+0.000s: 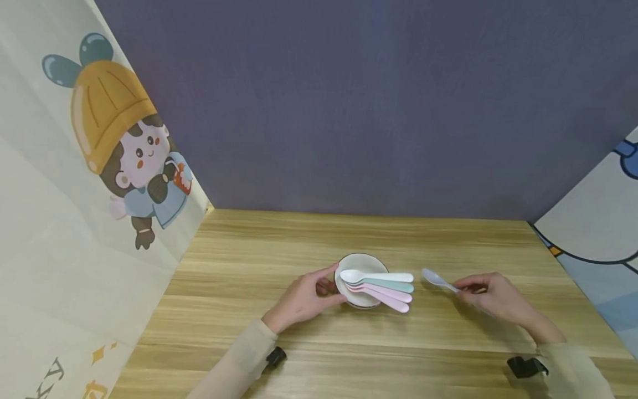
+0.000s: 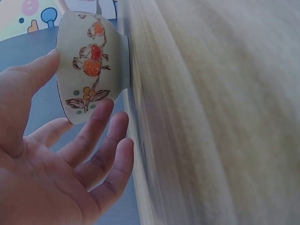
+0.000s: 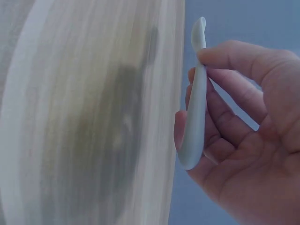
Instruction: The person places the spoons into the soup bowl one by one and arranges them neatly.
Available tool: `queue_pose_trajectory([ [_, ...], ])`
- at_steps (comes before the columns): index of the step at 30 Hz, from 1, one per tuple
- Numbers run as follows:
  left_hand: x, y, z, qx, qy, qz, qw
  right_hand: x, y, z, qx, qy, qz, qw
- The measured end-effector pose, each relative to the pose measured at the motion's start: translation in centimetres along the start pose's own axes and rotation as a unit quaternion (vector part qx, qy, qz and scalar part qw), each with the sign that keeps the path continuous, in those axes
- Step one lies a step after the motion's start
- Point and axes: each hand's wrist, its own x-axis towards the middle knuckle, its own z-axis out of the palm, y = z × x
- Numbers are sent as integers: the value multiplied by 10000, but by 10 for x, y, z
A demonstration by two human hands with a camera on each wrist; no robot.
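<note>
A small bowl [image 2: 93,65] with a dark rim and orange bird pictures on its outside stands upright on the table. My left hand [image 1: 310,295] holds it at the left side, thumb and index finger at the rim; the other fingers spread loosely below in the left wrist view. Several plastic spoons, one white spoon [image 1: 386,277], one mint spoon [image 1: 394,285] and pink spoons [image 1: 396,303], lie fanned in the bowl, handles over its right edge. Right of the bowl, my right hand [image 1: 493,299] pinches a pale spoon [image 3: 196,112] by its handle, the scoop pointing at the bowl.
The wood-grain table [image 1: 279,238] ends at a dark blue-grey panel [image 1: 349,111] behind. A white cloth with a cartoon figure [image 1: 144,155] hangs on the left, and another printed sheet [image 1: 598,221] stands at the right edge.
</note>
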Motion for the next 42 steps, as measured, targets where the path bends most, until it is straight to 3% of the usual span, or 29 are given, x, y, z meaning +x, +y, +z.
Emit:
queue_pose_trajectory([
  [21,0,0,-1,-86,-18,0,10000,13,-21,-7,-371,190,-489,9979],
  [32,-1,0,0,14,-27,83,10000,19,-33,-10,-77,-20,-534,9985],
  [42,0,-1,0,-53,-11,57,10000,29,-47,-14,-304,-31,-692,9971],
])
